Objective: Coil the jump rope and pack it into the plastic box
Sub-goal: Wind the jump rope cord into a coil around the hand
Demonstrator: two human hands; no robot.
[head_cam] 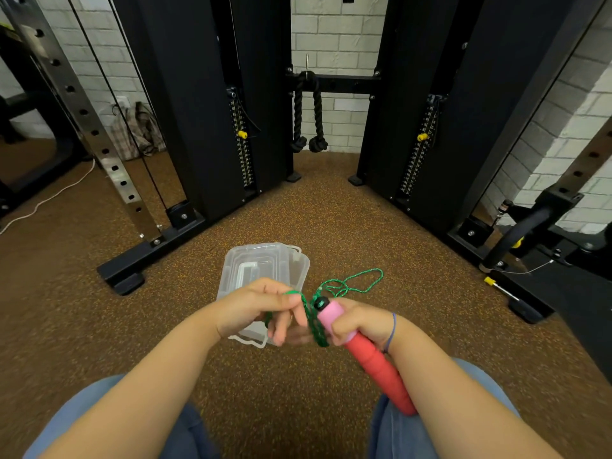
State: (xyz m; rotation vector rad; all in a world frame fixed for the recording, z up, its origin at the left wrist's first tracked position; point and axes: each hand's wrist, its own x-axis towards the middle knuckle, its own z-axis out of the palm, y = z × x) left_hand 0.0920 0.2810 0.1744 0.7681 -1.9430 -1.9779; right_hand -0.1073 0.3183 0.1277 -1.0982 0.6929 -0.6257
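1. Brown speckled floor (pixel 291 210) all around, with a white brick wall (pixel 337 24) at the back.
2. At the far left, a shiny metal post with holes (pixel 82 114) and a white cable (pixel 56 193) lying on the floor.
3. Behind that, a checked bag (pixel 139 130) against the wall.
4. In the middle, tall black gym machine (pixel 185 104) with a black knotted rope (pixel 308 120) hanging between its two towers.
5. On the floor in front, a clear plastic box (pixel 265 270), partly hidden behind the left hand (pixel 255 309).
6. Left hand curled, pinching the green rope (pixel 357 283) between thumb and fingers; fingertips blurred.
7. Rope loops hanging between the two hands, with one loose loop sticking out past the right hand (pixel 357 323), above the floor.
8. Right hand closed tight around the pink handle (pixel 329 314) and the red handle (pixel 381 372), both held together, just right of the box.
9. Blue band (pixel 392 332) on the right wrist.
10. Bare floor open between the box and the machine's black feet.
11. Blue jeans (pixel 397 432) at the bottom edge.
12. More black gym gear (pixel 530 226) at the far right.
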